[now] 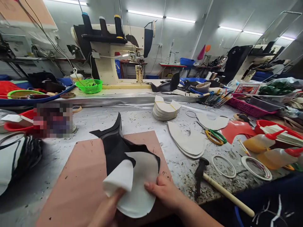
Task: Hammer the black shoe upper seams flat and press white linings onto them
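Observation:
A thin white curved sheet (139, 192), like the U-shaped pieces farther right, is bent over at its left end. That bent end is pinched by my left hand (106, 208), its fingers partly hidden behind the sheet. On the sheet's right edge, my right hand (169, 190) grips with its thumb on top and the other fingers mostly out of sight. Just beyond lies a black shoe-upper-like piece (113, 143) with raised, curling edges, partly covered by the sheet. It rests on a pinkish-brown board (75, 176).
Right of the board are a hammer (222, 189), loose white U-shaped pieces (187, 143), a banded white stack (164, 110), tape rings (223, 166) and glue bottles (260, 142). A stack of black-and-white pieces (21, 160) sits left. A sewing machine (109, 50) stands behind.

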Demonstrator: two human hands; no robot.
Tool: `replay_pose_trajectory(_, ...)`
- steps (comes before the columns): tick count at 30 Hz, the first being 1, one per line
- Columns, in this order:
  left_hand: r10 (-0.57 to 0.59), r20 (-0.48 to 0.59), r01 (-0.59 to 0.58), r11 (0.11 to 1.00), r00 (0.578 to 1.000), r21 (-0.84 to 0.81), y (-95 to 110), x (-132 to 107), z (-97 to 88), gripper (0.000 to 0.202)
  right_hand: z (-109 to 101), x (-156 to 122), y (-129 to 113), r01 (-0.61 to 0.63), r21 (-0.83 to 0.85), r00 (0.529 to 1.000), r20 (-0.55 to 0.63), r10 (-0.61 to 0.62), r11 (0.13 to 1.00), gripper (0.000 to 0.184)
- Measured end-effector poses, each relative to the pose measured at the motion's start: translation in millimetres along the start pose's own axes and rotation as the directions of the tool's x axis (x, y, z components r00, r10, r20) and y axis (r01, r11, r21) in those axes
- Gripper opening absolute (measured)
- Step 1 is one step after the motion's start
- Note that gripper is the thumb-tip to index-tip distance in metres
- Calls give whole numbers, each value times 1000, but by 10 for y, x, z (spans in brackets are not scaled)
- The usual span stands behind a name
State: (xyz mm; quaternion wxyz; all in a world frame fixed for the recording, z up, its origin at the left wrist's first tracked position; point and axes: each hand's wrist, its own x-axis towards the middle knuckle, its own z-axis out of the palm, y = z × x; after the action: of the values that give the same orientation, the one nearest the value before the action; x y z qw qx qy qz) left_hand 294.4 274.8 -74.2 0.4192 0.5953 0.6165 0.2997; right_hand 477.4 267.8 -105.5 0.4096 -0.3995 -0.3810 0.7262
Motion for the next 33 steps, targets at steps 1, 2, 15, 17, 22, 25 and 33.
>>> replay_pose_trajectory(1,-77,64,82,993,995,-80,-43,22,5,53,-12,-9,33,-20,-80,1000,-10,19,997,53)
replay_pose_trajectory(2,-176,153,206,956,972,-210,-80,36,8,49,-16,-23,51,-20,-174,999,-29,15,984,51)
replay_pose_trajectory(15,-62,115,53,995,991,80,-336,810,-556,30,81,-101,-77,-38,-757,972,-181,-153,653,12)
replay_pose_trajectory(17,-53,128,39,993,990,111,-324,909,-605,27,79,-88,-84,-58,-760,975,-184,-127,648,14)
replay_pose_trajectory(22,-27,81,17,992,996,122,-324,1096,-585,25,61,-78,-86,-72,-765,981,-172,-95,640,21)
replay_pose_trajectory(25,-20,44,13,988,999,151,-375,1178,-582,25,41,-72,-82,-47,-780,988,-130,-87,624,26)
replay_pose_trajectory(33,-16,25,11,981,1000,192,-400,1146,-570,29,19,-69,-58,-59,-835,989,-123,-80,547,25)
